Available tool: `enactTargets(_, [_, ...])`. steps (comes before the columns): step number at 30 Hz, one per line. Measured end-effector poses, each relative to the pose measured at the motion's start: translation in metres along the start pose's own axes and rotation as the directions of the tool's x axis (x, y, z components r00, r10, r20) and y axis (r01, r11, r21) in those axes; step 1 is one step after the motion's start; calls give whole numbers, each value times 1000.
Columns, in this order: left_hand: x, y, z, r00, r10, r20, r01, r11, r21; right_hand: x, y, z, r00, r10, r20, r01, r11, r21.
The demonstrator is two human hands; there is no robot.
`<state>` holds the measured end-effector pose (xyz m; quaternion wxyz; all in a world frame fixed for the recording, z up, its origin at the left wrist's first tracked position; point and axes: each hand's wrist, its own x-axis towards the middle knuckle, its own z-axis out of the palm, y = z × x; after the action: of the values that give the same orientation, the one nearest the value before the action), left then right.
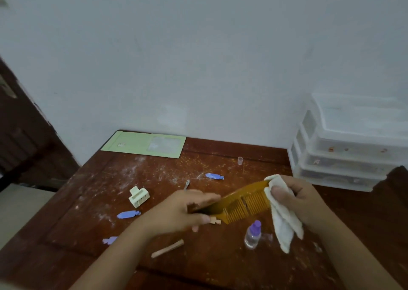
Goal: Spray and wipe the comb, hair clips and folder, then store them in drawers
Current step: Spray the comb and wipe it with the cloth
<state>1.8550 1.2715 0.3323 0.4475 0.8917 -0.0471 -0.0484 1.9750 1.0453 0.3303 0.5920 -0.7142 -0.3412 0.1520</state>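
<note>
My left hand (pixel 176 212) grips the handle end of an amber comb (pixel 242 203) above the table. My right hand (pixel 302 199) pinches a white cloth (pixel 284 223) round the comb's far tip. A small spray bottle (pixel 252 234) with a purple cap stands just below the comb. Blue hair clips (pixel 214 176) (pixel 128 214) (pixel 109 240) lie scattered on the table, along with a cream claw clip (pixel 139 196). The green folder (pixel 143 144) lies flat at the table's back edge. White plastic drawers (pixel 348 144) stand at the right, all closed.
The wooden table (pixel 92 201) is dusty and scratched. On it are a small clear cap (pixel 240 160), a thin metal pin (pixel 186 184), a pale wooden stick (pixel 167 248) and a small tan piece (pixel 215 221) under the comb. A dark wooden door (pixel 24 135) is at the left.
</note>
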Motion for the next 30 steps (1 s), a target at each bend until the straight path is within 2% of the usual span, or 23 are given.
enactTargets(1, [3, -1, -2, 994, -14, -110, 34, 983, 180, 0, 0, 1, 999, -12, -31, 12, 1000, -6])
enactTargets(2, [5, -2, -1, 954, 23, -297, 84, 936, 341, -1, -2, 3, 995, -11, -99, 10, 1000, -5])
enactTargets(3, [5, -4, 3, 852, 136, -506, 118, 891, 438, -1, 1, 6, 982, -6, -188, 9, 1000, 17])
enactTargets(4, [4, -5, 11, 713, 237, -659, 109, 892, 439, -1, 3, 9, 960, 21, -279, -4, 998, 62])
enactTargets(5, [3, -6, 23, 594, 236, -769, 55, 942, 331, -2, 5, 15, 938, 60, -341, -11, 990, 144])
enactTargets(6, [3, -3, 37, 555, 131, -821, -12, 989, 150, -3, 4, 21, 921, 111, -374, -18, 970, 243])
enactTargets(7, [4, 1, 49, 592, -36, -805, -53, 995, -83, -5, 7, 27, 916, 141, -377, -19, 951, 310])
enactTargets(8, [7, 4, 60, 671, -204, -713, -52, 946, -319, -7, 7, 35, 915, 175, -363, -37, 933, 358])
enactTargets(9, [10, 9, 69, 736, -315, -599, -38, 865, -501, -10, 8, 43, 917, 200, -346, -56, 921, 386])
enactTargets(10, [13, 10, 74, 772, -355, -527, -55, 788, -613, -13, 9, 51, 920, 222, -322, -77, 911, 406])
enactTargets(12, [18, 17, 77, 789, -348, -507, -177, 661, -729, -19, 13, 64, 942, 226, -247, -114, 910, 399])
enactTargets(14, [20, 24, 76, 739, -365, -567, -328, 540, -775, -23, 16, 73, 968, 202, -152, -157, 952, 264])
enactTargets(16, [19, 31, 71, 704, -390, -594, -396, 479, -784, -28, 16, 74, 982, 174, -75, -169, 983, 73])
enactTargets(18, [18, 28, 63, 681, -412, -605, -367, 523, -769, -30, 17, 67, 983, 169, -73, -174, 982, -69])
enactTargets(20, [16, 22, 58, 662, -434, -610, -293, 599, -745, -30, 15, 54, 974, 168, -153, -188, 974, -129])
enactTargets(22, [12, 20, 54, 683, -439, -584, -216, 642, -736, -27, 9, 41, 985, 54, -161, -86, 976, -200])
enactTargets(23, [10, 19, 53, 713, -424, -558, -183, 656, -732, -24, 5, 36, 989, -68, -128, 31, 962, -271])
enactTargets(24, [7, 21, 52, 747, -409, -524, -152, 662, -734, -19, -1, 32, 972, -223, -72, 179, 907, -382])
enactTargets(26, [2, 26, 53, 815, -374, -443, -98, 664, -741, -7, -5, 31, 875, -481, 53, 418, 695, -585])
enactTargets(28, [-1, 31, 56, 864, -321, -388, -81, 671, -737, 2, -8, 37, 788, -603, 124, 526, 555, -645])
enactTargets(30, [-5, 35, 59, 901, -254, -352, -88, 688, -721, 5, -6, 48, 730, -659, 182, 600, 490, -633])
